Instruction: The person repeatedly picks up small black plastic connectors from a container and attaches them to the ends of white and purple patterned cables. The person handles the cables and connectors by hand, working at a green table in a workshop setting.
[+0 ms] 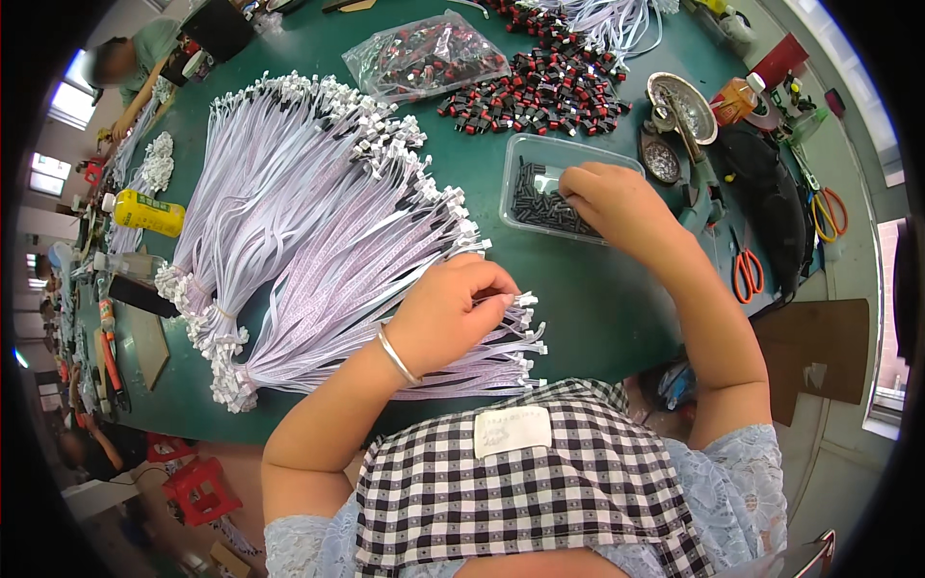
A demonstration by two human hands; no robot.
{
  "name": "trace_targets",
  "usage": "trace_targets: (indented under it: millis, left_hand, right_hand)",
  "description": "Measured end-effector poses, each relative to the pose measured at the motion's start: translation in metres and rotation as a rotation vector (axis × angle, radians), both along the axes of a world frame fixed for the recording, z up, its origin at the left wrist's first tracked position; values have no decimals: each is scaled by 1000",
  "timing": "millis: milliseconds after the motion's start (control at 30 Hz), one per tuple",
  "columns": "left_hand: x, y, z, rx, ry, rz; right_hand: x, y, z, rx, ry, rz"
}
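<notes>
My left hand lies over the fanned bundle of flat white ribbon cables, thumb and forefinger pinched together on one cable near its white end connector. Inside a clear plastic box, the fingers of my right hand are curled down among short black tubes. The hand itself hides its fingertips, so whatever they grip cannot be made out. Other white cables spread out beyond my left hand, some with black sleeves just below their connectors.
Red-and-black small parts are heaped behind the box beside a clear bag of similar parts. Metal dishes, orange-handled scissors and an orange bottle stand right. A yellow bottle lies left; another person sits far left.
</notes>
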State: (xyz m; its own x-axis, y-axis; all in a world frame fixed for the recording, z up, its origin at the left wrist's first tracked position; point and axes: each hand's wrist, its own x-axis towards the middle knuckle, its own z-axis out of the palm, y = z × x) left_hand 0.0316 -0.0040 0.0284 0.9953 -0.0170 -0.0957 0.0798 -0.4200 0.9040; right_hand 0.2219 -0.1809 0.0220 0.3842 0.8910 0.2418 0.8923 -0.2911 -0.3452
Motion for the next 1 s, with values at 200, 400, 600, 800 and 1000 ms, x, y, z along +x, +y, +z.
trace_targets:
  millis: [200,400,600,800,1000]
  left_hand:
    - [-12,-14,-8,-343,340,190]
    - [-15,-18,-14,-109,122,160]
    - [-21,-17,-22,-67,9,188]
    - [-23,-18,-29,-170,32,271]
    - [-23,-19,-27,-150,70,233]
  right_hand:
    - [-24,-15,14,15,140,150]
    - [-52,-17,27,82,262,115]
    - [-73,-17,20,98,527,-67]
    - [-104,-15,-19,498,1210,-317]
    - [-110,3,-10,449,998,-252]
